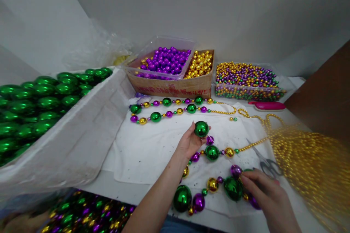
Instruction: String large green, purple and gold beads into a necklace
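Note:
My left hand (188,141) is closed around a large shiny green bead (201,129) above the white cloth. Just below that bead is a purple bead (210,140), and a thin thread slants from there toward my right hand (269,193). The fingers of my right hand pinch the strand beside another purple bead (235,171); their exact grip is partly hidden. Under both hands a bead necklace (212,185) of green, purple and gold beads curves across the cloth. Its far end runs into a chain of small gold beads (253,145).
A finished-looking necklace (155,117) lies farther back. Scissors (269,165) and a heap of gold bead chains (303,156) are at right. Behind stand a cardboard box (172,88), a clear tub (246,93) and a pink tool (269,106). A foam box (90,134) of green beads borders the left.

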{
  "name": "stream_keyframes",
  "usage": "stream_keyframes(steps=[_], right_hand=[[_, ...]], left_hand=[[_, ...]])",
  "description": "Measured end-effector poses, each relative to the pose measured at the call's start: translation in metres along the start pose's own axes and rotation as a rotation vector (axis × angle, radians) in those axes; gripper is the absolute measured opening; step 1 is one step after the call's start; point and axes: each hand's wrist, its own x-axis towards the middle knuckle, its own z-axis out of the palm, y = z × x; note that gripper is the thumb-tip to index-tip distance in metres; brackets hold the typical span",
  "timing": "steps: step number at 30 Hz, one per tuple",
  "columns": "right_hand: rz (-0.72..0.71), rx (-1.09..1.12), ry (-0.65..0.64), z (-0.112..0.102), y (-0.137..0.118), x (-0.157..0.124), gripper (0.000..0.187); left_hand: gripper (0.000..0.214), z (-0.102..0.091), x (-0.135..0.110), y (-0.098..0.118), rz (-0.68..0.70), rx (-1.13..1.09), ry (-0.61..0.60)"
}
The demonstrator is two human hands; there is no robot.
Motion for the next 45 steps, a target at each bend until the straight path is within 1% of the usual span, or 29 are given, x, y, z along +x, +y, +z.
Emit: stream_keyframes(steps=[4,6,8,11,15,20,24,28,31,33,35,37,39,40,41,43,45], right_hand=[[0.033,0.078,0.073,0.008,-0.007,-0.001,0.024],[0.051,0.104,0.115,0.013,-0.009,-0.002,0.024],[0.059,0.115,0.126,0.016,-0.009,-0.002,0.024],[0.058,0.115,0.146,0.018,-0.005,-0.001,0.024],[0.064,0.106,0.166,0.018,-0.002,0.0,0.025],[0.005,0.092,0.115,0.017,-0.005,0.001,0.026],[-0.016,0.085,0.147,0.023,-0.006,0.003,0.022],[0.011,0.074,0.146,0.03,-0.004,0.007,0.022],[0.042,0.085,0.14,0.033,-0.002,0.014,0.027],[0.099,0.13,0.133,0.036,-0.003,0.019,0.033],[0.142,0.236,0.116,0.038,-0.006,0.023,0.036],[0.151,0.37,0.091,0.04,-0.01,0.026,0.036],[0.144,0.458,0.052,0.038,-0.017,0.03,0.034],[0.137,0.465,0.019,0.035,-0.021,0.032,0.033],[0.119,0.445,-0.021,0.031,-0.026,0.033,0.032],[0.05,0.335,-0.072,0.017,-0.039,0.036,0.029],[-0.055,0.169,-0.039,0.001,-0.056,0.038,0.028]], left_hand=[[0.039,0.0,-0.004,-0.005,0.031,0.122,-0.031],[0.045,0.002,-0.006,-0.006,0.036,0.198,-0.089],[0.053,0.005,-0.009,-0.007,0.025,0.255,-0.156],[0.057,0.008,-0.011,-0.009,0.016,0.292,-0.204],[0.056,0.009,-0.011,-0.01,0.002,0.316,-0.221],[0.056,0.007,-0.014,-0.008,0.003,0.316,-0.2],[0.056,0.006,-0.016,-0.008,0.005,0.316,-0.194],[0.055,0.006,-0.018,-0.01,-0.018,0.344,-0.209],[0.051,0.009,-0.021,-0.013,-0.041,0.399,-0.226],[0.051,0.012,-0.023,-0.014,-0.073,0.478,-0.253],[0.048,0.017,-0.024,-0.013,-0.091,0.578,-0.274],[0.043,0.024,-0.025,-0.01,-0.062,0.67,-0.268],[0.041,0.035,-0.024,-0.004,0.03,0.759,-0.232],[0.04,0.041,-0.024,0.001,0.088,0.801,-0.223],[0.039,0.049,-0.025,0.006,0.144,0.838,-0.231],[0.036,0.068,-0.027,0.017,0.237,0.896,-0.297],[0.034,0.09,-0.03,0.027,0.305,0.951,-0.39]])
